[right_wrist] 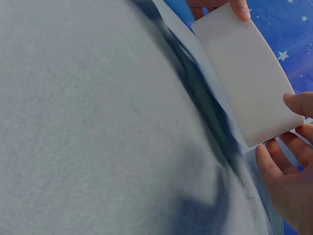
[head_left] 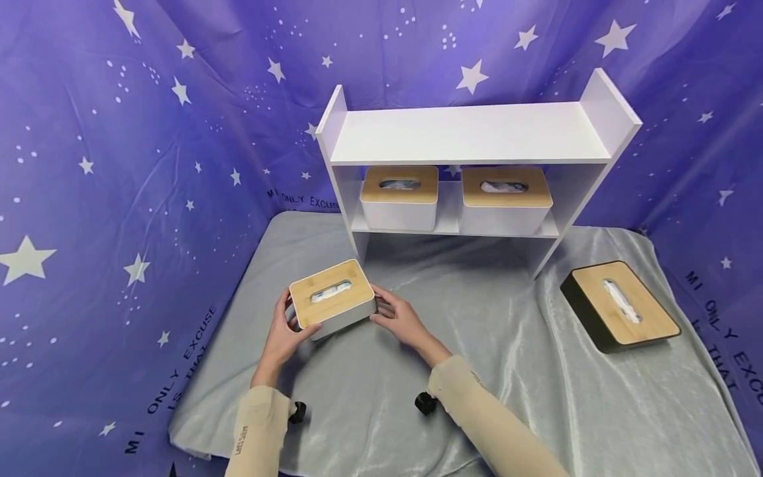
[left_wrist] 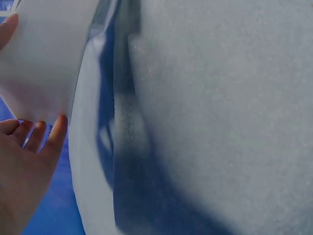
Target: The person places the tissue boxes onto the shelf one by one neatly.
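Two hands, left hand (head_left: 281,339) and right hand (head_left: 401,319), grip opposite ends of one tissue box (head_left: 335,305) before the shelf's (head_left: 477,132) left side. Only the head view shows its wooden lid (head_left: 350,275); the left wrist view cuts the box off. Its underside contact is hidden. One dark box (head_left: 644,308) lies right of the shelf; two white boxes (head_left: 399,215) stand inside it.

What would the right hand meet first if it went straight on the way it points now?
The right hand would most likely meet the wood-topped white tissue box first, since it holds one end. Past that, perhaps the purple curtain, though depth is unclear.
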`<state>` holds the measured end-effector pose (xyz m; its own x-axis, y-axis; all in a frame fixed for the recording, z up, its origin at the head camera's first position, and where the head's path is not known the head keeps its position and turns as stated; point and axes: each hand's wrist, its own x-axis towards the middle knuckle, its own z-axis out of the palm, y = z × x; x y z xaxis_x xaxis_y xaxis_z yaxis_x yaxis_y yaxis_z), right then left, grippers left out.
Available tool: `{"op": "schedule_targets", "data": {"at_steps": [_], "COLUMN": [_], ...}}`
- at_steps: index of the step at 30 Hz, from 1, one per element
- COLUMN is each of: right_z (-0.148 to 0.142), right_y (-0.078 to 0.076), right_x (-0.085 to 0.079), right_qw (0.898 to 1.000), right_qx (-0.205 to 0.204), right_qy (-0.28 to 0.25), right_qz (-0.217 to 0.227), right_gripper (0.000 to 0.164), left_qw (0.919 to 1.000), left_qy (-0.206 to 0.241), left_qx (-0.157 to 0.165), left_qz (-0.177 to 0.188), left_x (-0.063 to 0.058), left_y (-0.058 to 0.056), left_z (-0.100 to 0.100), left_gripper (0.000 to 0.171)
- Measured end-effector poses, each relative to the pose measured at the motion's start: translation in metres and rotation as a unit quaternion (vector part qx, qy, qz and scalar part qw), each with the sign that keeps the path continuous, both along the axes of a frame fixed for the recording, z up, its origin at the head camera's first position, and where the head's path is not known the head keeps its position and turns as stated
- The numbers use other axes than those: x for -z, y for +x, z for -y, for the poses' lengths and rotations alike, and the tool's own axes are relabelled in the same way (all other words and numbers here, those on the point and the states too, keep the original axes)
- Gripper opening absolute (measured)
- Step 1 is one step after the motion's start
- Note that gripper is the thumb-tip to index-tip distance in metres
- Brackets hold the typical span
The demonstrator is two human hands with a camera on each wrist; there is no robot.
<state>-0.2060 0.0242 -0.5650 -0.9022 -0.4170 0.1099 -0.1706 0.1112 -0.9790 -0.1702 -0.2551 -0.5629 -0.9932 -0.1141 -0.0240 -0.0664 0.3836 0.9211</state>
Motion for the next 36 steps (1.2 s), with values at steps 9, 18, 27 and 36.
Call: {"op": "schedule_targets", "data": {"at_steps": [9,18,27,36], "right_z": [-0.007,-0.012,-0.020,-0.034], "right_y": [0.001,-0.003,-0.001,0.003], "right_x": [-0.001,-0.007,-0.015,-0.028], "right_qw": [0.999,0.994,0.991,0.988], "right_qx": [0.023,0.046,0.085,0.106], "right_qy": [-0.025,-0.098,-0.108,-0.104], "right_qz": [-0.007,0.007,-0.009,-0.031], "right_gripper": [0.061,0.054,0.046,0.046], "left_qw": [0.9990,0.9979,0.9945,0.9917], "left_qy": [-0.017,-0.026,-0.038,-0.006], "left_qx": [-0.003,0.000,0.015,0.014], "left_qz": [-0.040,-0.059,-0.097,-0.128], "left_x": [-0.008,-0.017,-0.026,-0.040], "left_y": [0.000,0.001,0.000,0.000], "left_z": [-0.010,-0.020,-0.031,-0.045], "left_gripper": [0.109,0.105,0.105,0.105]}}
